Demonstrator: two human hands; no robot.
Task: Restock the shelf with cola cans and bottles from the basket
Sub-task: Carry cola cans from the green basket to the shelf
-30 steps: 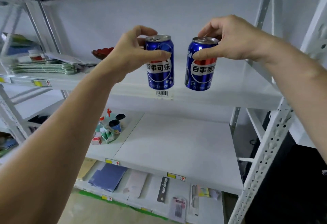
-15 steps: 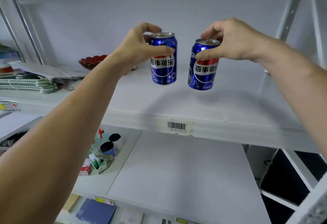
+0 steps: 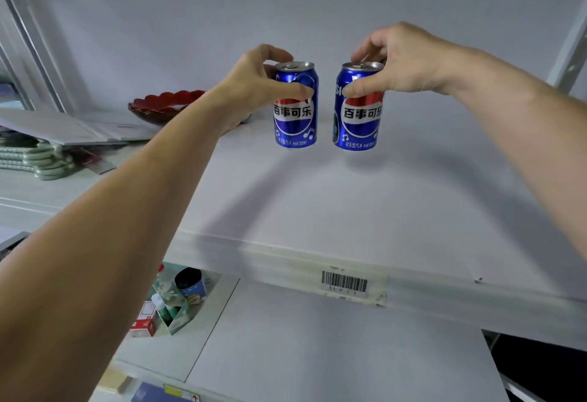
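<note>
Two blue aluminium cola cans with red-white-blue roundels are in view, one in each hand, and both stand upright over the white shelf board (image 3: 365,204). The left hand (image 3: 254,83) grips the left cola can (image 3: 295,106) near its rim, thumb across the front and fingers curled behind. The right hand (image 3: 403,58) grips the right cola can (image 3: 359,109) the same way, thumb on the front and fingers over the silver top. The cans are near each other but apart; whether their bases touch the shelf cannot be told.

Each can bears "百事可乐" in black on its white band, with small white print and music notes below; the left one seems to read "330". On the shelf's front edge sits one barcode label (image 3: 344,284); its small text is too blurred to read.

Left on the same shelf sits one dark red scalloped bowl (image 3: 165,106), whitish inside, beside flat grey boards and a stack of pale green hangers (image 3: 35,157). On the shelf below stand one blue-labelled cup (image 3: 190,284), dark inside, and an open green carton (image 3: 173,312) holding small bottles, with a red-and-white box (image 3: 144,322) touching it.
</note>
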